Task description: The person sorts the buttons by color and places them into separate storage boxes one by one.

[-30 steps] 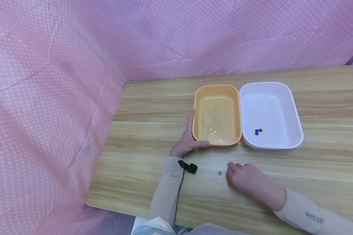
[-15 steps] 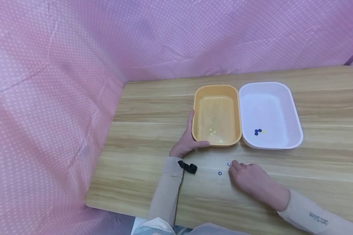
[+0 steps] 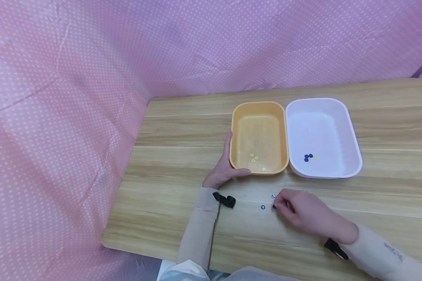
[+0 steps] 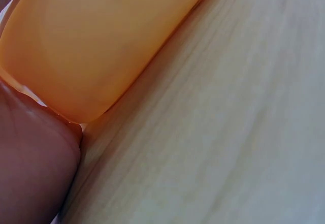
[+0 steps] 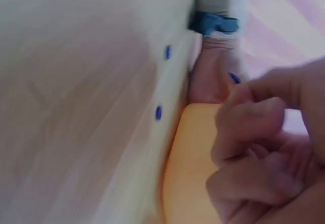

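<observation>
My right hand (image 3: 302, 210) is raised over the table, thumb and forefinger pinching a small blue disc (image 5: 234, 77); its other fingers are curled. On the wood nearby lie two more blue discs with pale centres, one nearer the bins (image 3: 273, 196) and one to the left (image 3: 263, 207). The left hand (image 3: 223, 169) holds the front-left corner of an orange bin (image 3: 233, 136), its thumb along the front wall and fingers by the left side. Several small yellow rings (image 3: 253, 160) lie inside that bin.
A white bin (image 3: 353, 132) stands right of the orange one, side by side. In it are three dark blue discs (image 3: 306, 156) and one yellow ring (image 3: 315, 157). A pink dotted cloth (image 3: 211, 43) hangs behind the wooden table (image 3: 176, 156).
The right hand has drawn back slightly to the right and turned, and a blue disc now shows at its fingertips. The left hand and both bins have stayed put.
</observation>
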{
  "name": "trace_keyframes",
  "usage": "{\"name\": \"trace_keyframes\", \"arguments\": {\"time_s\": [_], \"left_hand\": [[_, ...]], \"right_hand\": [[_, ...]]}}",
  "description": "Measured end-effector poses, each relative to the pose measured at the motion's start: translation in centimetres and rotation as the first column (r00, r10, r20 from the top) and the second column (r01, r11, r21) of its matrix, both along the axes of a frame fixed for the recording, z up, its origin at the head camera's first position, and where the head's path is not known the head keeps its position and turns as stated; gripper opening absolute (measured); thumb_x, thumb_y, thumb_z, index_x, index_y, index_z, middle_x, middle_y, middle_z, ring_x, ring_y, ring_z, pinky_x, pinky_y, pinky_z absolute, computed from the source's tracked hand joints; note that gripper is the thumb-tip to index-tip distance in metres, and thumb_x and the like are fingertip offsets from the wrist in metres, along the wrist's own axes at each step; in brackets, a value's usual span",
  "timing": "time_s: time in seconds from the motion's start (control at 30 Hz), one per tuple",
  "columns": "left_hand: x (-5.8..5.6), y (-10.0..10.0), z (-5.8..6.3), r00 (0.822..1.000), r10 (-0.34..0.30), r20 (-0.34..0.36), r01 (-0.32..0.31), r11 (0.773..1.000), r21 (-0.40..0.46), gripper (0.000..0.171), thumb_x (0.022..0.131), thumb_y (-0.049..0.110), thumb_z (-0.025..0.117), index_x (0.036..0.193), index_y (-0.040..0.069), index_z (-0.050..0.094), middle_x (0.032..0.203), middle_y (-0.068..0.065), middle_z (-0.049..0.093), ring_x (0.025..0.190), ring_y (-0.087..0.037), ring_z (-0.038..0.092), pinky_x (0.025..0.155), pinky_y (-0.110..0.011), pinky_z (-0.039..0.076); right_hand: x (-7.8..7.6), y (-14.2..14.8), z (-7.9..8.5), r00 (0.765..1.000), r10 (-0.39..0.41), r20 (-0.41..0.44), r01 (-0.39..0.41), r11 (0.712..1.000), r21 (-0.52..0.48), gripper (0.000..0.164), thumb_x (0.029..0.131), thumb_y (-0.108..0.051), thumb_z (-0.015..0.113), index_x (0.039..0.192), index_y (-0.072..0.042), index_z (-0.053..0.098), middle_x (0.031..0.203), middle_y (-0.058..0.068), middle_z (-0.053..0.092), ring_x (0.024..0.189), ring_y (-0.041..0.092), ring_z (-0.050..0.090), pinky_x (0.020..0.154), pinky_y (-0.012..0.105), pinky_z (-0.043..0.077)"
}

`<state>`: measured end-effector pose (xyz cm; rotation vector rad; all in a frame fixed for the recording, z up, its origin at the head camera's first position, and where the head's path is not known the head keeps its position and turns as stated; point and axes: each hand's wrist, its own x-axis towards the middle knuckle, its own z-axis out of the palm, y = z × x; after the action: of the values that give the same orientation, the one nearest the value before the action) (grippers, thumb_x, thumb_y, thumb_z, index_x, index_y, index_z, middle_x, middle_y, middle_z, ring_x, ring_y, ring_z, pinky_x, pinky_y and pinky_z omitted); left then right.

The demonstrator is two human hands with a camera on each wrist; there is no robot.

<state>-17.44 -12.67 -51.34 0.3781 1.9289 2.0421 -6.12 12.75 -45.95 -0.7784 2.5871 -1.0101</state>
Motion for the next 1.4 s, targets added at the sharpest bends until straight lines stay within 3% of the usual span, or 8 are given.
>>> {"name": "trace_keyframes", "arguments": {"time_s": [0.13,0.27,0.33,0.5,0.67,0.87,1.1,1.4], "left_hand": [[-0.1,0.0,0.0,1.000,-0.014,0.001,0.014,1.000,0.014,0.133,0.062,0.000,0.086,0.149,0.040,-0.007,0.157,0.006,0.010,0.131,-0.023,0.035,0.111,-0.032,0.017],[0.0,0.0,0.1,1.000,-0.020,0.001,0.020,1.000,0.016,0.132,0.063,-0.002,0.084,0.149,0.038,-0.008,0.157,0.005,0.009,0.131,-0.024,0.035,0.112,-0.033,0.016],[-0.1,0.0,0.1,1.000,-0.014,0.002,0.014,1.000,0.007,0.132,0.063,-0.001,0.084,0.149,0.037,-0.008,0.157,0.005,0.010,0.131,-0.023,0.035,0.112,-0.033,0.015],[-0.1,0.0,0.0,1.000,0.003,0.007,-0.003,1.000,-0.018,0.133,0.061,0.004,0.087,0.149,0.038,-0.007,0.156,0.007,0.011,0.131,-0.020,0.036,0.112,-0.032,0.015],[0.1,0.0,0.0,1.000,0.014,0.006,-0.013,1.000,-0.019,0.133,0.060,0.005,0.088,0.148,0.043,-0.004,0.157,0.006,0.011,0.131,-0.020,0.036,0.112,-0.033,0.015],[-0.1,0.0,0.0,1.000,0.007,0.002,-0.007,1.000,-0.018,0.132,0.061,0.005,0.087,0.148,0.042,-0.005,0.156,0.007,0.011,0.131,-0.019,0.035,0.112,-0.032,0.015],[-0.2,0.1,0.0,1.000,0.001,0.001,-0.001,1.000,-0.007,0.132,0.061,0.003,0.087,0.148,0.043,-0.005,0.156,0.008,0.011,0.131,-0.019,0.035,0.111,-0.032,0.016],[-0.2,0.0,0.0,1.000,-0.007,-0.003,0.007,1.000,-0.006,0.134,0.062,0.002,0.086,0.149,0.036,-0.009,0.157,0.006,0.010,0.132,-0.021,0.035,0.111,-0.031,0.016]], "right_hand": [[-0.7,0.6,1.0,0.955,-0.045,0.293,0.101,0.979,-0.179,0.015,0.093,-0.027,0.060,0.096,-0.014,0.066,0.073,-0.004,0.055,0.063,0.006,0.046,0.053,0.023,0.040],[-1.5,1.3,1.9,0.854,-0.089,0.512,0.256,0.929,-0.266,0.028,0.093,-0.027,0.059,0.105,-0.002,0.065,0.071,0.002,0.052,0.061,0.010,0.044,0.052,0.025,0.039],[-1.8,1.6,2.3,0.785,-0.111,0.609,0.339,0.900,-0.273,0.036,0.094,-0.028,0.058,0.111,0.002,0.062,0.070,0.001,0.053,0.060,0.010,0.046,0.052,0.024,0.042],[-2.1,2.4,2.8,0.646,-0.104,0.756,0.467,0.837,-0.285,0.042,0.094,-0.031,0.057,0.114,0.005,0.059,0.063,-0.003,0.049,0.054,0.009,0.043,0.049,0.024,0.040],[-2.5,3.2,3.3,0.572,-0.056,0.818,0.514,0.802,-0.304,0.034,0.093,-0.035,0.058,0.097,-0.002,0.065,0.056,-0.005,0.041,0.047,0.009,0.036,0.044,0.022,0.033],[-2.8,4.0,3.9,0.567,-0.005,0.824,0.536,0.761,-0.365,0.027,0.095,-0.031,0.055,0.082,-0.009,0.063,0.054,-0.006,0.037,0.046,0.009,0.034,0.044,0.028,0.023],[-3.2,4.7,4.1,0.571,0.060,0.818,0.561,0.700,-0.442,0.023,0.098,-0.025,0.052,0.092,-0.005,0.064,0.061,-0.005,0.039,0.051,0.013,0.029,0.051,0.032,0.015],[-3.4,5.0,4.2,0.559,0.084,0.825,0.569,0.685,-0.455,0.023,0.098,-0.023,0.051,0.093,-0.005,0.063,0.063,-0.004,0.042,0.054,0.016,0.027,0.053,0.033,0.016]]}}
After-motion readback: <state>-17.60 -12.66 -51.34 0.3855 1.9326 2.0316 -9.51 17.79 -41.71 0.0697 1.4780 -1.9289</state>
